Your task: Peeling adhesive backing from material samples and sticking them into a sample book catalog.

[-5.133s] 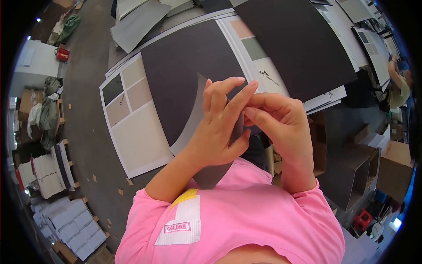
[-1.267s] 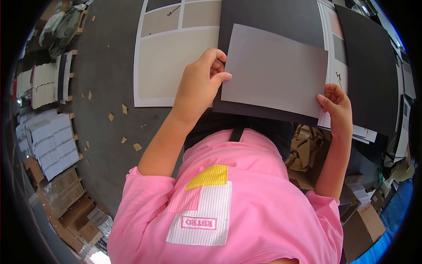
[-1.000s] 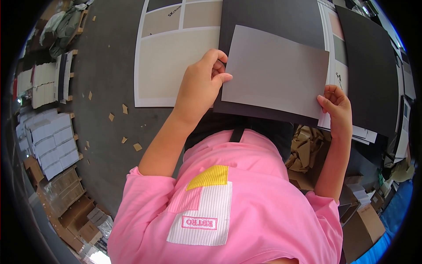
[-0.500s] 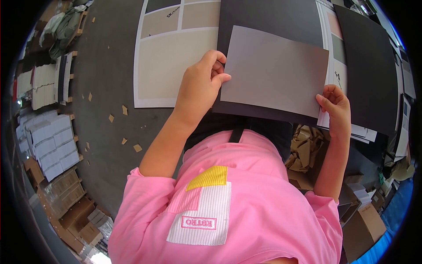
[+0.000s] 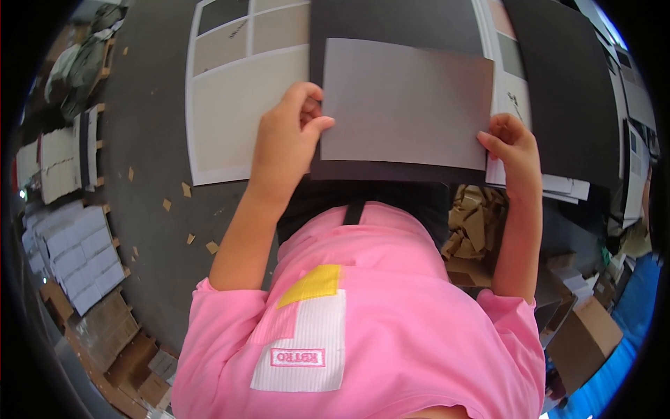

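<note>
The step in hand looks like holding and lining up a grey sheet (image 5: 407, 105), which spans the upper middle of the frame over a black panel (image 5: 398, 24); whether they touch, I cannot tell. The left hand (image 5: 283, 136) pinches its left edge, the right hand (image 5: 515, 148) its right edge near the lower corner. Any next move probably calls for both grips travelling evenly, as the sheet seems thin enough to bow.

soft light | grey sheet (image 5: 407, 105) softly lit | edges bent, corners black
</note>
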`<control>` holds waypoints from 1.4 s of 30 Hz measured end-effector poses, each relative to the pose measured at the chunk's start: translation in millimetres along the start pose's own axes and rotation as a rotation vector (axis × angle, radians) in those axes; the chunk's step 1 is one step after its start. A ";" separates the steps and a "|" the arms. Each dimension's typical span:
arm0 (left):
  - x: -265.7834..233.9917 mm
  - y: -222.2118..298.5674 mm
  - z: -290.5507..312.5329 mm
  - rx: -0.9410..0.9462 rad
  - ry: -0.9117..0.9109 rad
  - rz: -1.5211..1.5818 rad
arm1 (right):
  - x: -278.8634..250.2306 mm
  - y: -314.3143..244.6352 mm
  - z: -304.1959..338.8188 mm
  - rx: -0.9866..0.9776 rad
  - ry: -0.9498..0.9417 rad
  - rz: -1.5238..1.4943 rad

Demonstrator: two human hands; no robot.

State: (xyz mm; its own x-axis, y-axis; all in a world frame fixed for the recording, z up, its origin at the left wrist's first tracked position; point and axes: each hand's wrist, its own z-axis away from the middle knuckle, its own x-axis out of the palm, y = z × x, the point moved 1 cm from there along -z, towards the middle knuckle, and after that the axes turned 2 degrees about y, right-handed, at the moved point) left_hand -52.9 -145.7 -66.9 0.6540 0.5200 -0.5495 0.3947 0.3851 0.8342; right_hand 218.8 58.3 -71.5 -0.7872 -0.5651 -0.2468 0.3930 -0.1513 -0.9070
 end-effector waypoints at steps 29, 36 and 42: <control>3.9 5.3 1.3 -0.029 0.008 -0.002 | 22.4 3.1 12.2 -0.106 0.226 0.135; 1.5 3.2 1.8 -0.040 -0.020 0.004 | 25.4 4.1 13.1 -0.130 0.238 0.135; 3.0 4.3 1.2 -0.016 -0.009 0.007 | 25.7 5.3 14.2 -0.138 0.244 0.130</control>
State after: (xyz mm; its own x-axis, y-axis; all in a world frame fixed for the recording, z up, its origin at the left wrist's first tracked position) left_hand -48.5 -143.5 -64.9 0.6627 0.5160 -0.5428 0.3794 0.3936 0.8374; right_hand 207.4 31.5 -77.8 -0.8322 -0.3583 -0.4233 0.4427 0.0305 -0.8962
